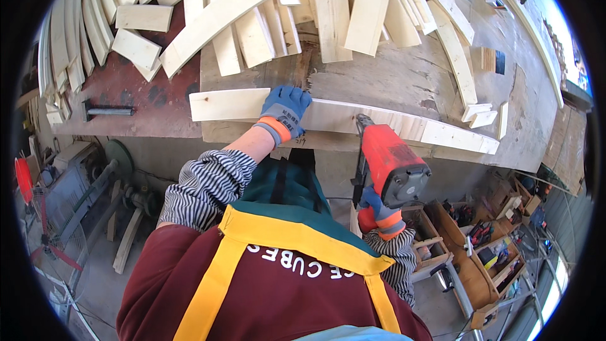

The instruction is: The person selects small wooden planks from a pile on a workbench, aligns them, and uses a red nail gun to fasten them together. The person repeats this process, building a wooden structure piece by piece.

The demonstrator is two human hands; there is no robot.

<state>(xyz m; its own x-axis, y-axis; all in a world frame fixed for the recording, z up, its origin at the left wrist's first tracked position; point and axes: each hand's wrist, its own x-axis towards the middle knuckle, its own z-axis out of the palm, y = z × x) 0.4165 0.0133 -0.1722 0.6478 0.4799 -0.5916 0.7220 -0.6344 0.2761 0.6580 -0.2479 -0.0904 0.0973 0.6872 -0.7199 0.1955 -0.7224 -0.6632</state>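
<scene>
A long pale wooden board [334, 115] lies along the front edge of the wooden workbench [372, 82]. My left hand [287, 107], in a blue work glove with an orange cuff, is closed over the board left of its middle. In my right hand [380, 210], gloved the same way, is a red and black nail gun [394, 158], held by its handle. Its nose meets or nearly meets the board, right of my left hand; whether they touch I cannot tell. My right fingers are partly hidden behind the tool's body.
Many cut boards and curved strips [233, 9] are piled at the back of the bench. A metal clamp-like bar [110, 110] lies at the left on a reddish surface. Wooden bins of tools [467, 246] stand low at the right; a fan [53, 233] stands at the lower left.
</scene>
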